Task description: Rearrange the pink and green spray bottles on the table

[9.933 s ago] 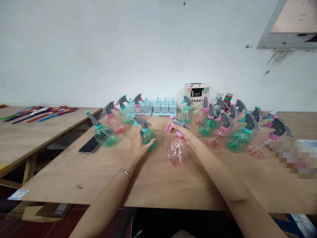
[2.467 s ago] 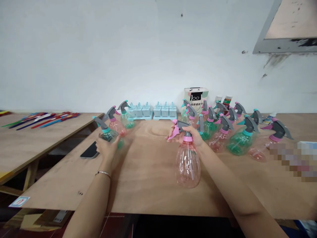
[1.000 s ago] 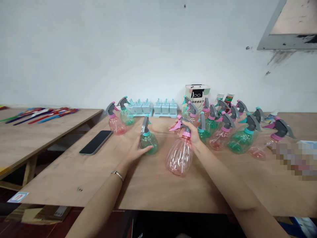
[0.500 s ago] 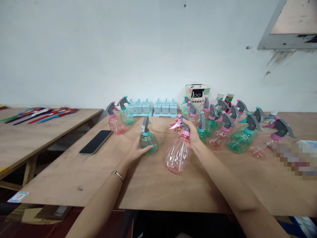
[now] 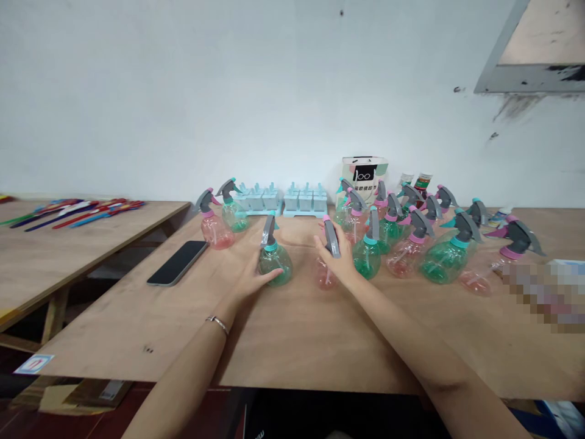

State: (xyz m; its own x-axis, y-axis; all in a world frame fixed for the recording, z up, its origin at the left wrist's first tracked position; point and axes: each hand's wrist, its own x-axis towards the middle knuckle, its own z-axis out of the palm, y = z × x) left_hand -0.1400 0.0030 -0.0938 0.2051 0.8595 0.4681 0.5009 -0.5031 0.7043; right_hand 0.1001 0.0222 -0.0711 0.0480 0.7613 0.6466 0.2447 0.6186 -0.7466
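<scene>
My left hand (image 5: 253, 281) is wrapped round the belly of a green spray bottle (image 5: 274, 259) that stands upright on the wooden table (image 5: 292, 341), its grey trigger head pointing away from me. My right hand (image 5: 340, 262) grips a pink spray bottle (image 5: 325, 271) at its neck and body; the bottle stands on the table just right of the green one. A thin bracelet (image 5: 217, 323) circles my left wrist.
Several more pink and green spray bottles (image 5: 411, 241) crowd the table's right back. Two others (image 5: 222, 216) stand at the left back near pale blue moulds (image 5: 304, 198). A black phone (image 5: 177, 262) lies left. A side table (image 5: 41, 256) carries coloured sticks (image 5: 73, 210).
My right hand has brought the pink bottle from a raised, tilted hold down and forward onto the table beside the green one. The left hand stays on the green bottle.
</scene>
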